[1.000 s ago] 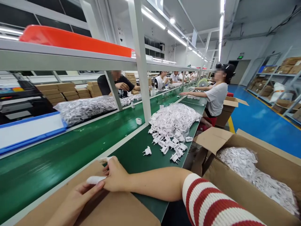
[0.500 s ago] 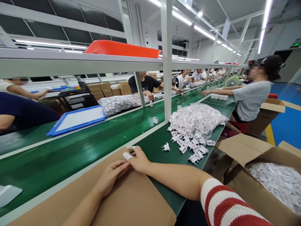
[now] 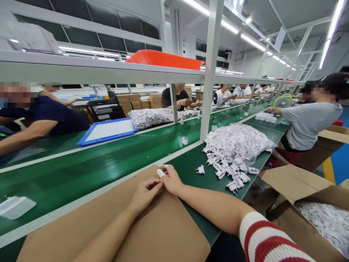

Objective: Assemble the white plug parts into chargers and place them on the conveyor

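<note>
My left hand (image 3: 145, 195) rests over a sheet of brown cardboard (image 3: 163, 225), its fingers curled and pressed against my right hand. White finger covers sit on the thumb and a fingertip of my right hand (image 3: 172, 181), which is bent closed near the far edge of the cardboard. Whatever lies between the fingers of either hand is hidden. To the right, white plug pieces with two pins (image 3: 225, 167) spill from a clear plastic bag (image 3: 242, 140) on the green bench. A single plug piece (image 3: 201, 169) lies nearer my right hand.
Beyond the cardboard runs a green conveyor belt (image 3: 109, 173) carrying white adapter housings (image 3: 184, 141). A white post (image 3: 209, 83) rises at the bench edge, under a shelf holding a red tray (image 3: 166, 60). An open carton (image 3: 297, 182) stands at right. Co-workers sit along both sides.
The view has swung left, so the bench and hands appear farther right. A large white adapter housing at left shows more fully. My hands stay together over the cardboard.
</note>
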### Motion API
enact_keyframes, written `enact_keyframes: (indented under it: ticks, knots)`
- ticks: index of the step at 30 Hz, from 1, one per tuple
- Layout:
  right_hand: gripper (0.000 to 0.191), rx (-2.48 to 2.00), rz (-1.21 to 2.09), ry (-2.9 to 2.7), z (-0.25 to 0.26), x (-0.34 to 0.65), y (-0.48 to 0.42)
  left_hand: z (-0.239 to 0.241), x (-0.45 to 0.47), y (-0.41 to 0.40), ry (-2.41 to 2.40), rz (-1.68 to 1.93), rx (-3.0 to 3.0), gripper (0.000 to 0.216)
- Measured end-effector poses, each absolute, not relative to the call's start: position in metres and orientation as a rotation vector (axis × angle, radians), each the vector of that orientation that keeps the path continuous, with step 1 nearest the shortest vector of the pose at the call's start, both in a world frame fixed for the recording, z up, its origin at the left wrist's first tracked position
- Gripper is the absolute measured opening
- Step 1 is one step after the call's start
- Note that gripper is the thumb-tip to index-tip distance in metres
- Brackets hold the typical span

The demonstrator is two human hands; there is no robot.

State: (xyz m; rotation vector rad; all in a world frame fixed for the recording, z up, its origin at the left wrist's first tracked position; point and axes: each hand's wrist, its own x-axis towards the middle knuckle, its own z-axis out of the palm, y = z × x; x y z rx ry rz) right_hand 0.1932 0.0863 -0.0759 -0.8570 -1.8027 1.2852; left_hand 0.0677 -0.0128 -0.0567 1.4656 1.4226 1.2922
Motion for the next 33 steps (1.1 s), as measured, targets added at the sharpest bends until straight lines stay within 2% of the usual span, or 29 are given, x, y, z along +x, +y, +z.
enact_keyframes:
  ticks: [7, 10, 12, 14, 16, 17, 20, 24, 29, 31, 33]
  knots:
    - [0.024, -0.902, 1.236, -1.789, -0.069, 0.190, 0.087, -0.057, 0.074, -0.011, 1.432, 1.153, 1.747, 0.027]
    - [0.022, -0.873, 1.035, -1.999, -0.047, 0.212, 0.089, -0.054, 0.077, -0.013, 1.454, 1.129, 1.722, 0.030]
    - [0.026, -0.812, 0.708, -2.337, -0.031, 0.243, 0.091, -0.051, 0.078, -0.014, 1.476, 1.126, 1.679, 0.033]
    - [0.042, -0.899, 0.264, -2.614, -0.018, 0.282, 0.095, -0.049, 0.079, -0.015, 1.494, 1.112, 1.645, 0.034]
    - [0.065, -1.052, 0.139, -2.630, -0.011, 0.318, 0.100, -0.046, 0.079, -0.016, 1.508, 1.117, 1.616, 0.034]
    - [0.067, -1.175, 0.118, -2.631, -0.010, 0.333, 0.104, -0.046, 0.079, -0.017, 1.516, 1.123, 1.602, 0.034]
    - [0.054, -1.370, 0.270, -2.594, -0.010, 0.356, 0.114, -0.045, 0.079, -0.018, 1.536, 1.120, 1.585, 0.034]
    - [0.049, -1.217, 0.586, -2.386, -0.006, 0.334, 0.125, -0.049, 0.078, -0.017, 1.545, 1.099, 1.606, 0.035]
    - [0.027, -0.845, 1.699, -1.566, 0.014, 0.277, 0.129, -0.059, 0.074, -0.010, 1.609, 1.382, 1.586, 0.034]
    - [0.019, -0.711, 1.958, -1.389, 0.017, 0.260, 0.128, -0.062, 0.071, -0.007, 1.671, 1.456, 1.544, 0.034]
    - [0.015, -0.674, 2.064, -1.326, 0.014, 0.248, 0.128, -0.063, 0.068, -0.005, 1.706, 1.479, 1.496, 0.035]
